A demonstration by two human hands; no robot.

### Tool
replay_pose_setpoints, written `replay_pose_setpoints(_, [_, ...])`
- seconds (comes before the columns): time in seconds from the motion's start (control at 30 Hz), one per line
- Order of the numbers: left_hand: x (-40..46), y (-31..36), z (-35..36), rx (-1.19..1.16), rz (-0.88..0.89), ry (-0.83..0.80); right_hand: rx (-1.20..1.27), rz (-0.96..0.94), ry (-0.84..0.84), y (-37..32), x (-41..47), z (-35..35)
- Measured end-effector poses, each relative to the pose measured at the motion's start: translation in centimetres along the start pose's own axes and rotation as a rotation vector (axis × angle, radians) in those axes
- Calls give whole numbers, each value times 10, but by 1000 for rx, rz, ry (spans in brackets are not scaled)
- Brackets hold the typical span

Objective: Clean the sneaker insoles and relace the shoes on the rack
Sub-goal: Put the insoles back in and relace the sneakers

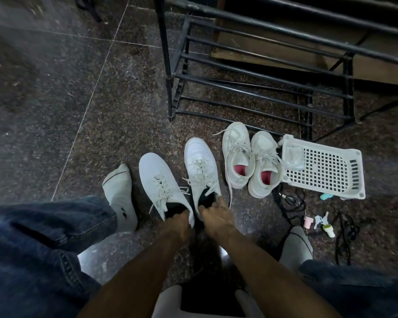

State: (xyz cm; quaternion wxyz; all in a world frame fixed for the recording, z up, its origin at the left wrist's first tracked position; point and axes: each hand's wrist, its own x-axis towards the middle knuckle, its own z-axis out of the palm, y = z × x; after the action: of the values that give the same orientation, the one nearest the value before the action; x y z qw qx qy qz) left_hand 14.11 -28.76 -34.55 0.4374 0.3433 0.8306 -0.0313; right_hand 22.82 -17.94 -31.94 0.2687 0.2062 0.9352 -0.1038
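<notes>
Two white laced sneakers stand side by side on the floor in front of me. My left hand [178, 222] grips the heel of the left sneaker [157, 180], fingers inside its dark opening. My right hand [215, 214] grips the heel collar of the right sneaker [199, 164]. To their right stands a second pair of white sneakers [251, 161] with pink insoles showing inside. The black metal shoe rack [262, 76] stands behind them, its bars bare.
A white perforated plastic basket [324, 168] lies right of the second pair. Black laces [345, 235], scissors [292, 199], keys and small pastel items are scattered on the floor at the right. My socked feet [120, 196] flank the shoes. Dark stone floor extends left.
</notes>
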Motion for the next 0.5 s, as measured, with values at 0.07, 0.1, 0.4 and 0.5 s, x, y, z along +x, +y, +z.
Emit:
replay_pose_setpoints(0.07, [-2,1,-3,39,2,4,3,35,-17,0,-4,-1])
replay_pose_setpoints(0.1, [-1,2,-6,61,4,15,14,51,-19,1,-5,-4])
replay_pose_setpoints(0.4, [18,-11,-58,281,24,203,162,10,51,5,24,-48])
replay_pose_setpoints(0.5, [33,-17,-79,283,25,254,167,16,83,8,40,-65])
